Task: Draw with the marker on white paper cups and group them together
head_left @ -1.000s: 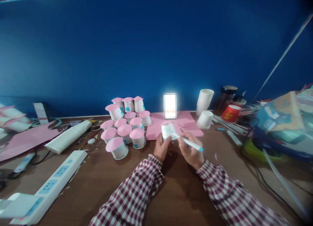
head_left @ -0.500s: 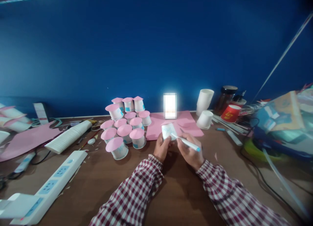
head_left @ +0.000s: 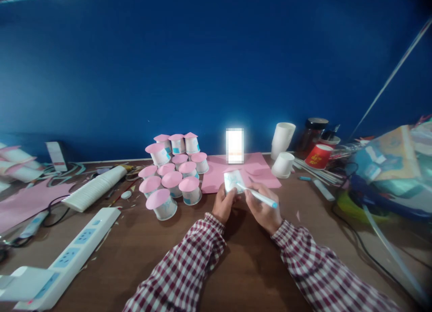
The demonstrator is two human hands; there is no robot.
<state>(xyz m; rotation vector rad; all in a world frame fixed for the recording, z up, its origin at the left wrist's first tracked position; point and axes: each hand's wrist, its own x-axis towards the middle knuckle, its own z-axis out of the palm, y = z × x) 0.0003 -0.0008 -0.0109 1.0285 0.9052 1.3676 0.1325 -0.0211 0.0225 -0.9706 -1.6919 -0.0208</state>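
My left hand (head_left: 223, 204) is closed around a small white paper cup (head_left: 232, 180) with light blue marks on its side. A thin pink edge shows at the cup's far end. In my right hand (head_left: 263, 210) is a white marker (head_left: 263, 198) with a light blue end, its tip at or close to the cup's wall; whether it touches I cannot tell. Left of my hands stand several upturned paper cups with pink cone tops (head_left: 172, 179), some with blue patches. A pink sheet (head_left: 209, 179) lies on the table beyond my hands.
A bright blurred rectangle (head_left: 234, 145) stands at the back. White cups (head_left: 282, 165) and a red cup (head_left: 319, 156) are at the right, near a cluttered basket (head_left: 357, 208). Leftward lie a power strip (head_left: 74, 251), a stack of white cups (head_left: 96, 188) and another pink sheet (head_left: 30, 204).
The pink sheet at the far left has shifted left and towards me. My hands, the cup and the marker have barely moved.
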